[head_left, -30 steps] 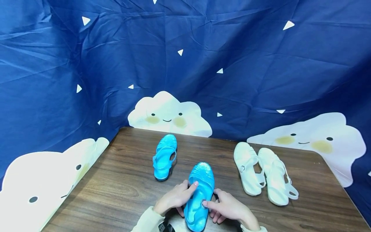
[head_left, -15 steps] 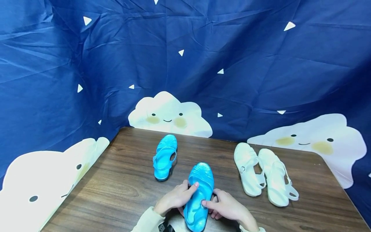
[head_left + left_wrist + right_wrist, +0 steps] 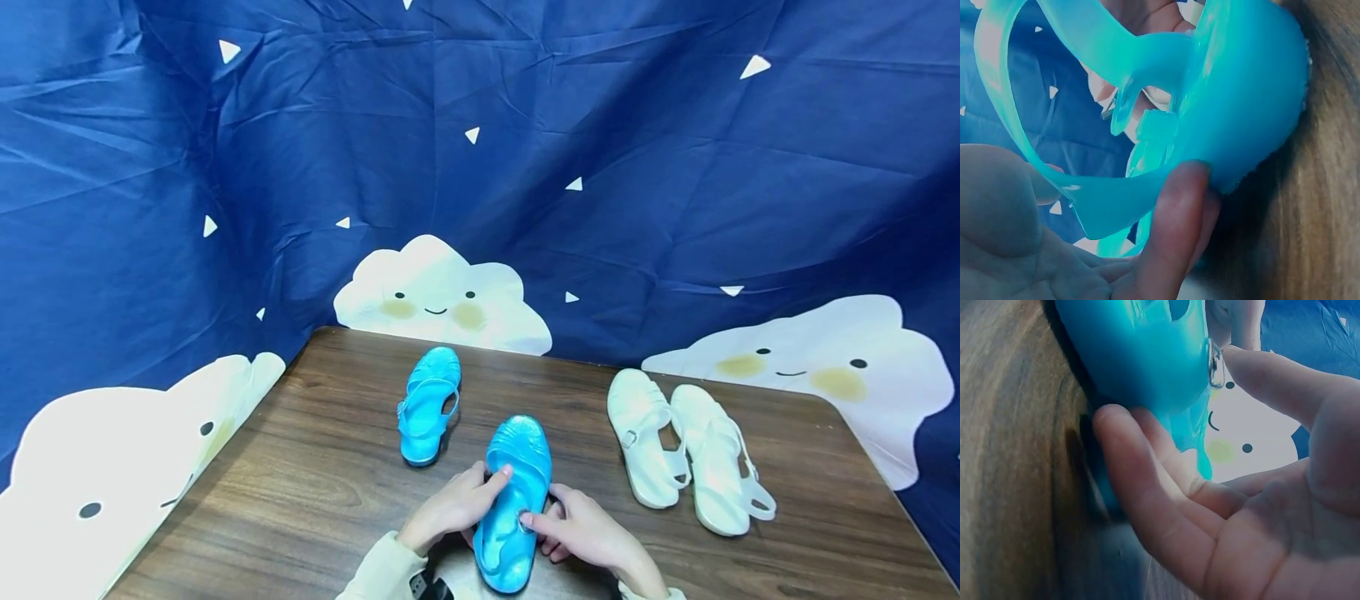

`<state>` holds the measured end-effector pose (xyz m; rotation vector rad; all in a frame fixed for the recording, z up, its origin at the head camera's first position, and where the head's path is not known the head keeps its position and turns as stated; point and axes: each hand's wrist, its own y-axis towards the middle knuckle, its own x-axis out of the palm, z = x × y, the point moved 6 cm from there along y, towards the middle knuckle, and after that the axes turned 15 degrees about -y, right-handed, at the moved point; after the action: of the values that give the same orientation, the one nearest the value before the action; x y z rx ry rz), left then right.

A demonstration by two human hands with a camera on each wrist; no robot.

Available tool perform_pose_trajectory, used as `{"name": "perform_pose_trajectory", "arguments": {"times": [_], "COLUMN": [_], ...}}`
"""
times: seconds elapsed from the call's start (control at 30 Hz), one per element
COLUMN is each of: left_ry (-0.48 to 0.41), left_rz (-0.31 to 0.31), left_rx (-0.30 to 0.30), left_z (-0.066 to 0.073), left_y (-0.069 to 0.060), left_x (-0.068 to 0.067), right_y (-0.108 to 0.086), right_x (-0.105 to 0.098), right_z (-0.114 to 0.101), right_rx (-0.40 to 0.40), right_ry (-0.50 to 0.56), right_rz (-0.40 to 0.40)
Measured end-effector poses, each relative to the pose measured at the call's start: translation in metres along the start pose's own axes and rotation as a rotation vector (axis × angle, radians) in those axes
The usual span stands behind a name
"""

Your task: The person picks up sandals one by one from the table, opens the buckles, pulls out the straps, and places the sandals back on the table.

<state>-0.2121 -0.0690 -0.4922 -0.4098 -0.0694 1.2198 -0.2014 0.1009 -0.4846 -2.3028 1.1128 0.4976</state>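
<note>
Table: dark brown wood, with rounded far corners.
Backdrop: blue cloth behind it, printed with white triangles and clouds.
Near sandal: this blue sandal is between your hands at the near edge, toe far, heel near; you can't tell whether its sole touches the wood.
Left hand: yours grips its left side, thumb over the top edge, fingers lower down, the gap only a sandal's edge.
Right hand: yours grips its right side, thumb at the buckle, fingers bent against the side.
Far sandal: the other blue one lies beyond your left hand, toe far.
White sandals: a pair, side by side, right of your right hand.
In the way: your hands hide parts of the held sandal's sides.
</note>
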Motion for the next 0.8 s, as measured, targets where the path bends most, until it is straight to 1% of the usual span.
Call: {"name": "perform_pose_trajectory", "arguments": {"times": [0.23, 0.4, 0.5, 0.63, 0.8], "left_ry": [0.059, 0.11, 0.072, 0.006, 0.018], "left_rz": [0.069, 0.12, 0.122, 0.12, 0.156], "left_rx": [0.044, 0.086, 0.092, 0.093, 0.105], "left_z": [0.0022, 0.0057, 0.0063, 0.006, 0.0072], "left_y": [0.0025, 0.0032, 0.0035, 0.0045, 0.0057], "left_x": [-0.0045, -0.0071, -0.0069, -0.0069, -0.0086], "right_y": [0.0017, 0.0036, 0.0041, 0.004, 0.0052], "right_x": [-0.001, -0.0018, -0.001, 0.0001, 0.001], "right_z": [-0.0003, 0.0004, 0.0004, -0.0005, -0.0021], "right_rx": [0.048, 0.074, 0.067, 0.046, 0.038], "right_ry": [0.052, 0.129, 0.182, 0.219, 0.231], "right_rz": [0.023, 0.038, 0.036, 0.035, 0.05]}}
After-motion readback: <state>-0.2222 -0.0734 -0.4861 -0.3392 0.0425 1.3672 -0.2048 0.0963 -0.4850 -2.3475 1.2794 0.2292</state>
